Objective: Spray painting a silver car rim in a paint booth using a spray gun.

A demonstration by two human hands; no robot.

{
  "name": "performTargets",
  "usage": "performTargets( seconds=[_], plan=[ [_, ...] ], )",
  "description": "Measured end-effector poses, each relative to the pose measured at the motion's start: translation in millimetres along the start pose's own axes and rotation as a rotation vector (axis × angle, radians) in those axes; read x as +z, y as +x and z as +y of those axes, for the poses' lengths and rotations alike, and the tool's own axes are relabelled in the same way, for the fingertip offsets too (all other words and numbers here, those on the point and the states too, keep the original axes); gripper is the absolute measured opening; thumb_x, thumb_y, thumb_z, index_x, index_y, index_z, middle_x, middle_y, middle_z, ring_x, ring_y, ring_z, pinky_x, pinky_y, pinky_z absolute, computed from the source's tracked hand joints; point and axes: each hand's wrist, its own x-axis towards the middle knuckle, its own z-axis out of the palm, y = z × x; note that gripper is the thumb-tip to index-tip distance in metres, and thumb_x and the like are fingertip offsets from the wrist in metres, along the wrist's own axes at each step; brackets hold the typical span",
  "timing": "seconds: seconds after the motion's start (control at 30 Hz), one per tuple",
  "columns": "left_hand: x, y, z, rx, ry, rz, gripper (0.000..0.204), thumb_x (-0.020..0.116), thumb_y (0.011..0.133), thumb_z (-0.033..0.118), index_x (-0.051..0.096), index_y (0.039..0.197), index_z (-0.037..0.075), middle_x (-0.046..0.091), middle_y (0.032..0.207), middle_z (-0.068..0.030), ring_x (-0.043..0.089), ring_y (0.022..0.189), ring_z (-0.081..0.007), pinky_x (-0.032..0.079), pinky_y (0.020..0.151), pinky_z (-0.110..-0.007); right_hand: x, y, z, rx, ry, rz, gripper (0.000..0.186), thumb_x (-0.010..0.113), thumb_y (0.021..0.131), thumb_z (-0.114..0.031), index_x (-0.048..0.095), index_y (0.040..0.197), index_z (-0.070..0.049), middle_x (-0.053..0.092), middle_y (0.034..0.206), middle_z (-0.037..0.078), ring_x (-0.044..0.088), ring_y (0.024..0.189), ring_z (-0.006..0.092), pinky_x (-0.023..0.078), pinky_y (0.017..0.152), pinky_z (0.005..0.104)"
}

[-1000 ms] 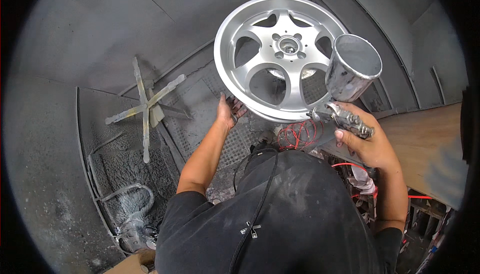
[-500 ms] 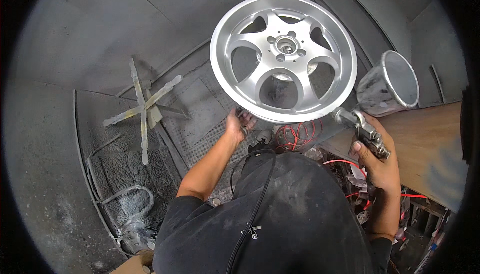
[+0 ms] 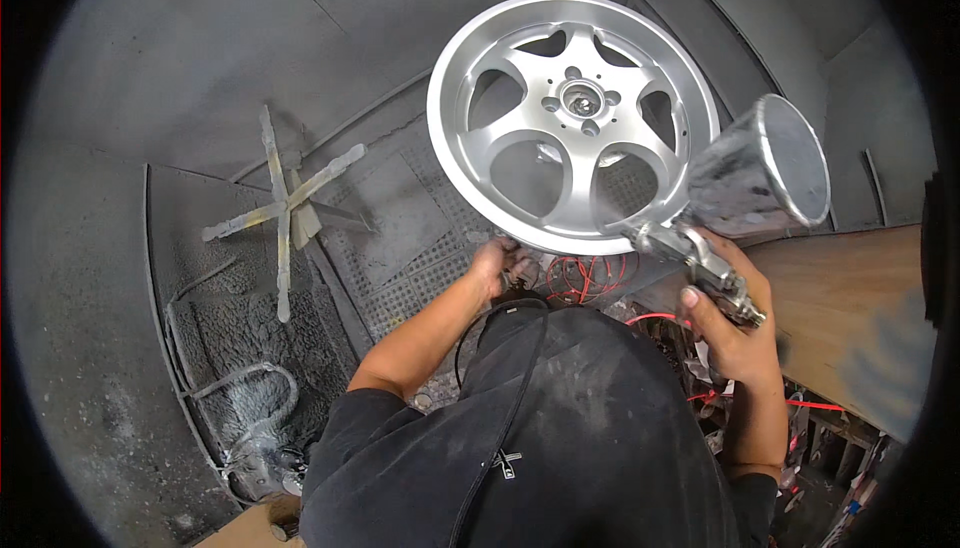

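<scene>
Cup (image 3: 735,178) on spray gun (image 3: 712,273) in right hand (image 3: 745,336) tilts, contents unclear.

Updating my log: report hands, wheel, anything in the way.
Right hand gripping spray gun. Left hand near wheel, contact unclear. Wheel silver, face showing. Cup overlaps wheel's right edge in view.

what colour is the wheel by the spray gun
The wheel is silver, seen best in the head view.

Left forearm (image 3: 425,336) slanted inward, left grip (image 3: 499,266) partly curled; right forearm (image 3: 757,418) forward, right grip (image 3: 740,336) clasped.
</scene>
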Motion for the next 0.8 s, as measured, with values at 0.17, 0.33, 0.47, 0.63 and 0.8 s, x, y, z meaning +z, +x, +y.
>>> performTargets(
  seconds=[0.17, 0.33, 0.47, 0.63, 0.8],
  plan=[
    [-34, 18, 44, 0.157, 0.034, 0.041, 0.022, 0.04, 0.093, 0.015, 0.056, 0.101, 0.001, 0.059, 0.09, -0.0093, 0.058, 0.079, -0.0201, 0.053, 0.071, -0.035, -10, -21, 1, 0.131, 0.014, 0.148, 0.049, 0.068, 0.084, -0.015, 0.053, 0.127, 0.003, 0.06, 0.098, 0.005, 0.055, 0.078, 0.0086, 0.044, 0.069, 0.0222],
    [-6, 1, 37, 0.224, 0.096, 0.108, 0.02, 0.042, 0.09, 0.012, 0.06, 0.088, 0.004, 0.058, 0.08, -0.0074, 0.055, 0.067, -0.0184, 0.048, 0.064, -0.031, -6, -17, 13, 0.211, 0.074, 0.012, 0.051, 0.07, 0.084, -0.019, 0.054, 0.126, 0.003, 0.062, 0.113, 0.01, 0.055, 0.103, 0.016, 0.042, 0.093, 0.029],
    [5, 5, 1, 0.149, 0.217, 0.0, 0.019, 0.04, 0.087, 0.007, 0.059, 0.087, 0.003, 0.059, 0.08, -0.0079, 0.055, 0.068, -0.0187, 0.047, 0.063, -0.03, 14, -5, 13, 0.215, 0.13, -0.085, 0.048, 0.068, 0.084, -0.016, 0.054, 0.126, 0.002, 0.066, 0.102, 0.01, 0.06, 0.091, 0.0151, 0.046, 0.084, 0.0286],
    [26, -23, -10, -0.04, 0.163, -0.035, 0.022, 0.036, 0.09, 0.003, 0.054, 0.102, -0.004, 0.06, 0.092, -0.0144, 0.062, 0.082, -0.0246, 0.054, 0.069, -0.035, 19, -5, 16, 0.013, 0.036, -0.008, 0.046, 0.067, 0.084, -0.013, 0.054, 0.126, 0.002, 0.067, 0.096, 0.011, 0.061, 0.085, 0.0144, 0.047, 0.079, 0.0278],
    [3, -13, 11, 0.019, 0.119, 0.054, 0.022, 0.035, 0.09, 0.002, 0.053, 0.1, -0.006, 0.061, 0.09, -0.0166, 0.063, 0.082, -0.0259, 0.055, 0.072, -0.033, -5, -24, 21, 0.069, -0.082, 0.154, 0.048, 0.068, 0.084, -0.016, 0.054, 0.126, 0.002, 0.065, 0.108, 0.012, 0.059, 0.096, 0.016, 0.044, 0.087, 0.0295]
  ],
)
